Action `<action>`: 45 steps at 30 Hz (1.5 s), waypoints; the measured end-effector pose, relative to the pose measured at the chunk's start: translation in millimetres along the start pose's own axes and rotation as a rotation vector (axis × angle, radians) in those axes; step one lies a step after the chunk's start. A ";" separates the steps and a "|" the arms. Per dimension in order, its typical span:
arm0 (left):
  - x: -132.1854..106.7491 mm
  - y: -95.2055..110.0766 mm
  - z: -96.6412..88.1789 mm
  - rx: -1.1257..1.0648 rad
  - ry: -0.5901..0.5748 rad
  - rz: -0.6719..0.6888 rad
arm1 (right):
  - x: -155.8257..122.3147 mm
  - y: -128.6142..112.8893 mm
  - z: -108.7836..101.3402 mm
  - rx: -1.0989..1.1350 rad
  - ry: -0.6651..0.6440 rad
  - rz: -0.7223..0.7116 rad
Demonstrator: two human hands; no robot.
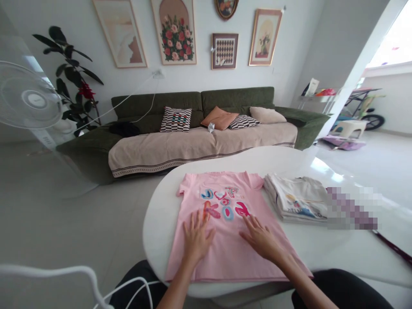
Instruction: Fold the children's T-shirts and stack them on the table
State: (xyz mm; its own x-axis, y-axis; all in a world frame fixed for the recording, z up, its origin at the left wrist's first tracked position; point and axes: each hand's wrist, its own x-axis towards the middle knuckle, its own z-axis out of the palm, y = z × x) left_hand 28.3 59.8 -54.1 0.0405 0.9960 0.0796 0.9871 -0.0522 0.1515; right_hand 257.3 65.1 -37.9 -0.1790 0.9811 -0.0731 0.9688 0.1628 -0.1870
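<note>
A pink T-shirt (222, 244) with a colourful painted print lies spread flat on the white table (154, 231), its neck toward the far side and its hem along the near edge. My left hand (197, 236) rests on the shirt's left half, fingers spread, just below the print. On the right half lies my right hand (259, 235), palm down with fingers apart, its tips near the red part of the print. Neither hand grips the cloth. Right of the shirt sits a stack of folded white shirts (298, 197), touching or very close to its sleeve.
A blurred-out purplish item (352, 208) and a dark strap (394, 246) lie on the table's right. Beyond stands a green sofa (238, 98) with cushions. A white fan (34, 98) is at left, and a white cable (64, 271) crosses the lower left.
</note>
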 end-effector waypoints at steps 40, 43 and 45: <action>-39.2 -54.8 -14.3 -0.135 0.185 -0.294 | 262.7 -201.9 -2.7 0.917 0.216 -0.078; -55.0 -70.9 -23.5 -0.268 0.050 -0.359 | 266.7 -183.0 -9.9 1.137 0.295 -0.011; -62.5 -69.4 -31.0 -0.363 0.076 -0.338 | 268.2 -164.9 -14.0 1.263 0.338 0.025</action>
State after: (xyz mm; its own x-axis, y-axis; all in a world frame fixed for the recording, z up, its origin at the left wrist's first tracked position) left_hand -47.6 -1.0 -39.0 -0.2973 0.9541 0.0363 0.8247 0.2375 0.5133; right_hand 52.0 302.9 -12.9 0.0674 0.9900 0.1237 0.1090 0.1160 -0.9873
